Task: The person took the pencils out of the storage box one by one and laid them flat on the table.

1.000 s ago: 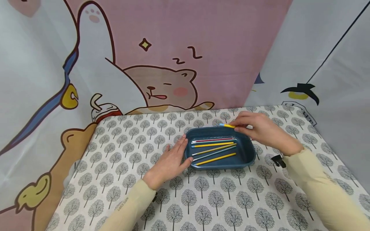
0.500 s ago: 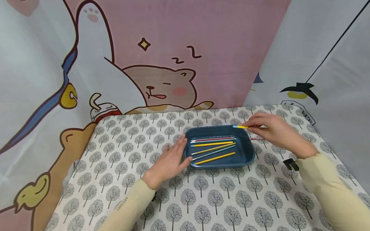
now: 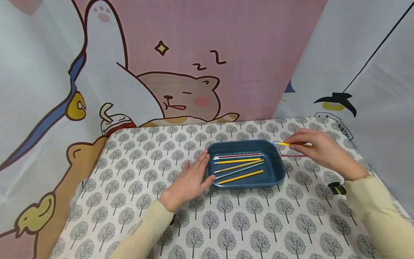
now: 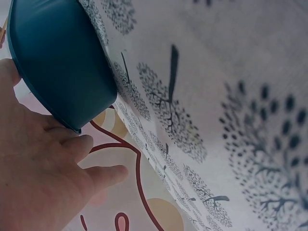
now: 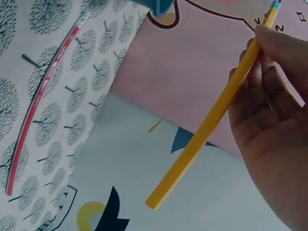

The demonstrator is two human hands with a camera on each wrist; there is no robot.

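My right hand [image 3: 318,149] pinches a yellow pencil [image 5: 202,130] with a light blue end, held up beyond the right side of the dark blue tray [image 3: 279,172]. In the head view the pencil's blue end points left toward the tray's far right corner. My left hand [image 3: 187,181] rests against the tray's left end, fingers extended along the rim. Several pencils lie lengthwise inside, among them a plain yellow pencil [image 3: 240,177] nearest me and a red one [image 3: 239,155] at the far side. Another red pencil [image 5: 43,91] lies on the tablecloth to the tray's right, below my right hand.
The tablecloth [image 3: 226,223] has a tree print and covers the whole table. A cartoon-printed curtain [image 3: 258,54] rises at the table's back edge and along both sides.
My right hand has moved right with the yellow pencil, from over the tray's far rim to beyond its right end, uncovering the red pencil on the cloth. My left hand stays put.
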